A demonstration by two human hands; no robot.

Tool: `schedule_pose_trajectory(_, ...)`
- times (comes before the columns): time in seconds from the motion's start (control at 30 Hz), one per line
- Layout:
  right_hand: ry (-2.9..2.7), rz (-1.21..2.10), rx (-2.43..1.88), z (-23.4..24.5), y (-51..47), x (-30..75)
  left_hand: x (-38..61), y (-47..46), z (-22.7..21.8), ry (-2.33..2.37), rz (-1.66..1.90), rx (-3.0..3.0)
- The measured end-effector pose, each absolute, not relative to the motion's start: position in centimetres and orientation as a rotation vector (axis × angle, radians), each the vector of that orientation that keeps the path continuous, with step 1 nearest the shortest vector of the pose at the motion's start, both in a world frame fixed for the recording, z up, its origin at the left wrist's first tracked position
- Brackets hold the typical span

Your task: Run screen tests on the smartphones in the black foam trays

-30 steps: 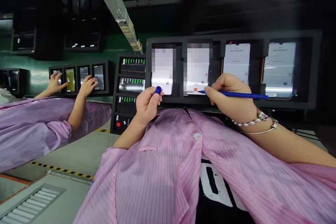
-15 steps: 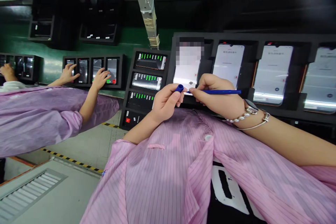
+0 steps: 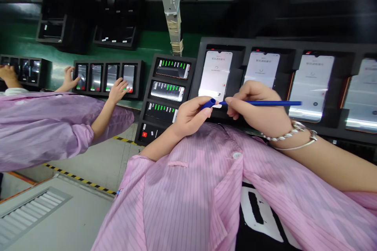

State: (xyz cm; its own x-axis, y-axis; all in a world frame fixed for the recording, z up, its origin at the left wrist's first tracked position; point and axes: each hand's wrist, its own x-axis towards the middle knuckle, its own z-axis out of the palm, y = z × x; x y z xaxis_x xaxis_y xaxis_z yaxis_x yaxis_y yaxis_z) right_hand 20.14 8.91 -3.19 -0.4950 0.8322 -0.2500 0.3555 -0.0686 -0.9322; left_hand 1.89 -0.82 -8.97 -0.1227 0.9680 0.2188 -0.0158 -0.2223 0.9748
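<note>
1. Pen (image 3: pixel 273 103), blue and slim, is pinched in the right hand (image 3: pixel 262 114); I see its barrel run out rightward past the knuckles, its other end pointing at the left hand (image 3: pixel 190 117).
2. Fingers of the left hand are closed around a blue cap (image 3: pixel 209 103), hollow end showing; from my remote view I cannot tell whether pen and cap touch.
3. Both hands are apart, fingertips near each other, above the near edge of a black tray (image 3: pixel 250 42).
4. Just beyond the fingertips lies a lit phone (image 3: pixel 215 71) in that tray; more lit phones (image 3: pixel 312 84) continue rightward.
5. Left of the left hand, a second tray (image 3: pixel 152 74) holds phones showing green bars.
6. Farther left, I see a co-worker's hands (image 3: pixel 118 91) at more phones.
</note>
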Motion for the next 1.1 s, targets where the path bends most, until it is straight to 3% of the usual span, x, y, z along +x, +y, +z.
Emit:
schedule_pose_trajectory(0.27, -1.652, 1.707, -0.883, 1.7, 8.2, 20.6, 1.3, -0.2, -8.1, 1.173, 1.534, 1.658)
schedule_pose_trajectory(0.43, -1.797, 1.625, -0.985, 0.7, 8.6, 21.1, 1.1, 0.0, -7.8, 1.158, 1.444, 1.748)
schedule_pose_trajectory(0.57, -2.220, 1.467, -0.997, 0.7, 9.0, 21.6, 1.3, 0.2, -7.6, 1.088, 1.273, 1.923)
schedule_pose_trajectory(0.87, -2.569, 0.984, -0.883, -0.5, 9.2, 22.3, 4.4, 1.5, -8.0, 1.407, 1.050, 2.222)
schedule_pose_trajectory(1.1, -2.597, 1.015, -0.862, -4.0, 9.7, 21.6, 3.8, 1.5, -7.3, 1.568, 0.705, 2.176)
